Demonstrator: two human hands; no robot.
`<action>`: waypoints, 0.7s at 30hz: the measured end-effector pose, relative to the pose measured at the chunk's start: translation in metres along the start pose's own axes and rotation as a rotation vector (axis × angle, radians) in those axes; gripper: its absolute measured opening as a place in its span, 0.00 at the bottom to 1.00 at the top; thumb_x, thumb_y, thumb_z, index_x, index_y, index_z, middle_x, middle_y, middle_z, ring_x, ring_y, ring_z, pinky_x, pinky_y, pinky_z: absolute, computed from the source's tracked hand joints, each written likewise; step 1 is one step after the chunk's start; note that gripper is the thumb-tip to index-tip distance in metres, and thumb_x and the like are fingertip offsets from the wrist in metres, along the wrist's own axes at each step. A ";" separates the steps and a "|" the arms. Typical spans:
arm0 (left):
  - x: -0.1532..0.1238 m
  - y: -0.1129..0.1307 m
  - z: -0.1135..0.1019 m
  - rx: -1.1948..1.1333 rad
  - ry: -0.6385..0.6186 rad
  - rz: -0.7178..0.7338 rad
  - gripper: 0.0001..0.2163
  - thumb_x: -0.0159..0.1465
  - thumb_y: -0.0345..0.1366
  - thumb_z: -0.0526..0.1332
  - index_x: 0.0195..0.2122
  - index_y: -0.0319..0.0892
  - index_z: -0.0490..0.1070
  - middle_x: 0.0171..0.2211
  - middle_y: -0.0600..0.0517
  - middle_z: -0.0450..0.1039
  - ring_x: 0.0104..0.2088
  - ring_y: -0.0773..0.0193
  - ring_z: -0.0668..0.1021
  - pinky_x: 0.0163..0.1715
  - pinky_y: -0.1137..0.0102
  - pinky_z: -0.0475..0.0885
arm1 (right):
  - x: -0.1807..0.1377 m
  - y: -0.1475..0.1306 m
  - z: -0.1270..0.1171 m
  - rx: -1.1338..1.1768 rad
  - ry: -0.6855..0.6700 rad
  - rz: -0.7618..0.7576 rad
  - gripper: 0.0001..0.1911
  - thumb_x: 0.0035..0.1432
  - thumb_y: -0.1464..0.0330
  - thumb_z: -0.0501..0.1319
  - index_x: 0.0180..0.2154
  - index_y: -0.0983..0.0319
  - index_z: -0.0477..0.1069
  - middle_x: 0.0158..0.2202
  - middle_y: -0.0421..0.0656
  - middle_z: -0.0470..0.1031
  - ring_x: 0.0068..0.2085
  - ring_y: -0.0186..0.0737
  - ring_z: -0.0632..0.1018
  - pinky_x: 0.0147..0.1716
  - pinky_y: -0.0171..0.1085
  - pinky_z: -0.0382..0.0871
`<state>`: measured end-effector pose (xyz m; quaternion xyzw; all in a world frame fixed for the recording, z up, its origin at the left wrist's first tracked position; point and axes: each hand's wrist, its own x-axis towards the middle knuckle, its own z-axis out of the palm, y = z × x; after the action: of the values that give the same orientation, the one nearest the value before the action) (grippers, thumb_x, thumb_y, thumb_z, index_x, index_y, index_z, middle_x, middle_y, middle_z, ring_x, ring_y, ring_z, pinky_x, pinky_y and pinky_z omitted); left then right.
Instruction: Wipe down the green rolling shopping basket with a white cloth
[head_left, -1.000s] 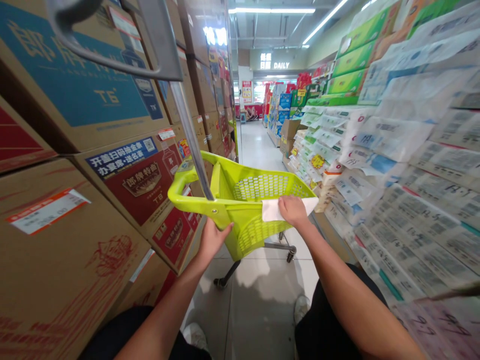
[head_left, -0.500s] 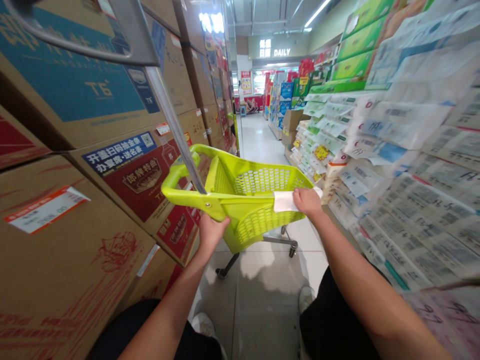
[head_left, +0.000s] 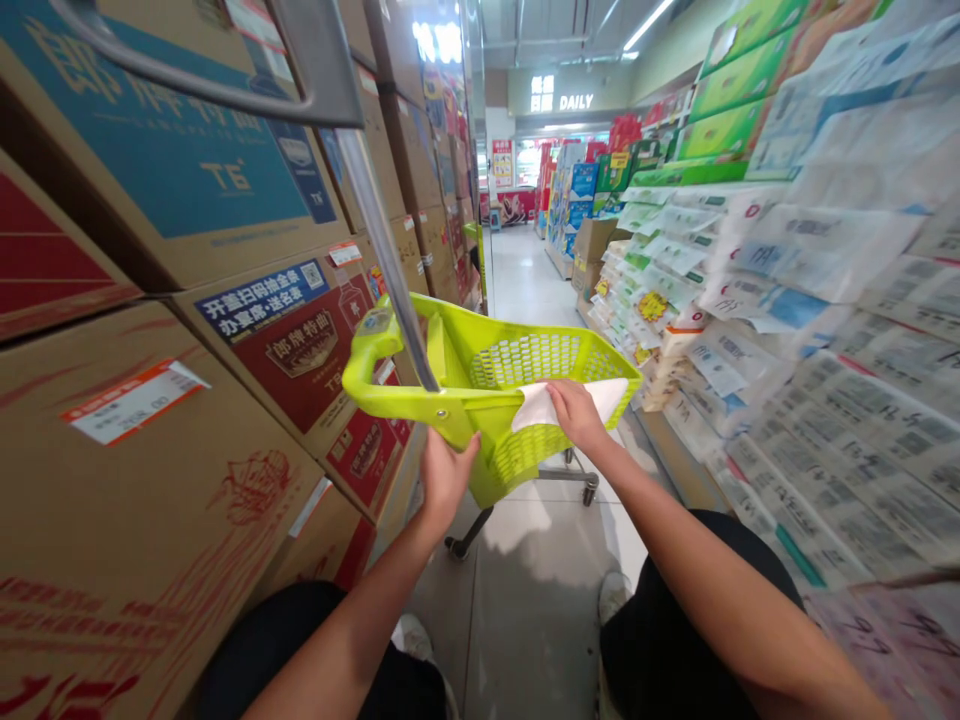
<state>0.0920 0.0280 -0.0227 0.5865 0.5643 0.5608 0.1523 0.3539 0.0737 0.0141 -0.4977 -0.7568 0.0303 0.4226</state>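
Left hand (head_left: pixel 448 475) grips cart (head_left: pixel 501 470) under its rim (head_left: pixel 491 401); right hand (head_left: pixel 579 415) holds cloth (head_left: pixel 610 397) over that rim; cart stands on floor (head_left: pixel 525 610); even pressure, cloth kept flat, advisable.

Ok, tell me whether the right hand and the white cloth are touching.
Touching. The head view shows the right hand resting directly on the white cloth at the green basket's rim, with no gap between them.

Head camera: worn high, facing down the aisle (head_left: pixel 529 268), tilted downward
Cart (head_left: pixel 491 415): close, mid-view, seen from above and side
Boxes (head_left: pixel 157 500): close, left
Packs (head_left: pixel 802 255): close, right
Sign (head_left: pixel 576 102): far ahead
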 end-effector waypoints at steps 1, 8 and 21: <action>-0.007 0.004 0.003 0.043 -0.019 0.016 0.24 0.61 0.45 0.71 0.55 0.43 0.68 0.53 0.37 0.77 0.56 0.42 0.80 0.57 0.51 0.75 | 0.001 -0.003 0.001 0.024 0.031 0.028 0.25 0.76 0.59 0.44 0.50 0.61 0.78 0.50 0.52 0.83 0.52 0.47 0.80 0.56 0.44 0.69; -0.024 0.035 -0.003 0.326 -0.235 0.360 0.18 0.65 0.53 0.64 0.43 0.42 0.76 0.42 0.39 0.80 0.49 0.41 0.81 0.51 0.51 0.75 | 0.020 0.004 -0.017 0.575 0.475 0.350 0.22 0.68 0.47 0.52 0.38 0.57 0.72 0.37 0.45 0.81 0.42 0.47 0.81 0.50 0.46 0.76; 0.082 0.084 -0.092 0.130 0.141 0.661 0.26 0.73 0.55 0.48 0.58 0.42 0.69 0.64 0.40 0.70 0.64 0.49 0.72 0.64 0.50 0.68 | 0.013 0.020 -0.119 1.479 0.752 0.663 0.08 0.65 0.65 0.56 0.34 0.56 0.71 0.36 0.44 0.82 0.40 0.46 0.83 0.43 0.55 0.83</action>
<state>0.0349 0.0281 0.1157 0.7058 0.3874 0.5818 -0.1150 0.4463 0.0493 0.0893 -0.2681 -0.1722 0.4660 0.8254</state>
